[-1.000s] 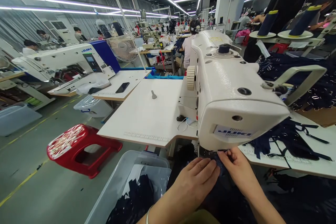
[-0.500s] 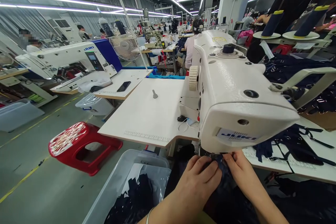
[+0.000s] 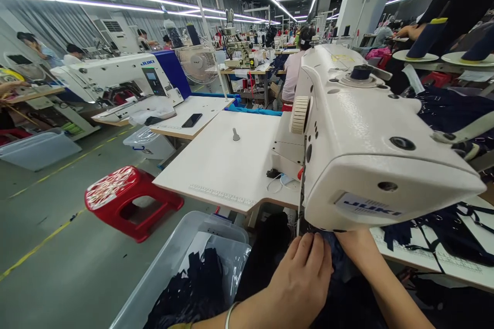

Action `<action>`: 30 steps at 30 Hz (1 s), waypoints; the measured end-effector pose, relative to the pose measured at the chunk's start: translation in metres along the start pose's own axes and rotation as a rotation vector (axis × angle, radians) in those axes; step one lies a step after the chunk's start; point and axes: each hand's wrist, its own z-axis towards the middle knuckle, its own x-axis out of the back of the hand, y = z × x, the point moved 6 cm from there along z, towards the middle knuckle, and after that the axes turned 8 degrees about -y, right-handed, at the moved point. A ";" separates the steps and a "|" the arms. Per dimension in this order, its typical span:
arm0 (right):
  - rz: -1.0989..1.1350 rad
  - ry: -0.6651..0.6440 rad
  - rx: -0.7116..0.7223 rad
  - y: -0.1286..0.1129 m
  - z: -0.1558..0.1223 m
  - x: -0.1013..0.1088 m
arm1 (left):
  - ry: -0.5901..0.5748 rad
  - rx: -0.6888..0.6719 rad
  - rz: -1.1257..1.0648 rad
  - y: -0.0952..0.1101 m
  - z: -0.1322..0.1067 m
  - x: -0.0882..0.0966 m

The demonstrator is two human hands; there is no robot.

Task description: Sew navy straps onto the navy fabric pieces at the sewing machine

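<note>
A white sewing machine (image 3: 378, 128) stands close in front of me, its head hiding the needle area. Dark navy fabric (image 3: 339, 267) hangs down from under the head toward my lap. My left hand (image 3: 304, 272) is closed on this fabric just below the head, fingers bent together. Reaching beneath the machine head, my right hand (image 3: 353, 239) lies against the fabric's right side; its fingers are hidden by the head.
Left of my arm is a clear plastic bin (image 3: 231, 234) with dark fabric pieces (image 3: 196, 277). A red stool (image 3: 133, 203) stands on the floor. The white table (image 3: 219, 159) bears a small grey metal piece (image 3: 235, 135). Thread cones (image 3: 426, 38) stand at right.
My view has turned slightly left, so the scene sits further right. My right hand has slid further under the machine head; my left fingers have drawn closer together.
</note>
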 end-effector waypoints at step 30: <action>-0.135 -0.051 0.056 -0.003 0.004 -0.014 | 0.097 0.115 0.109 0.008 0.006 0.003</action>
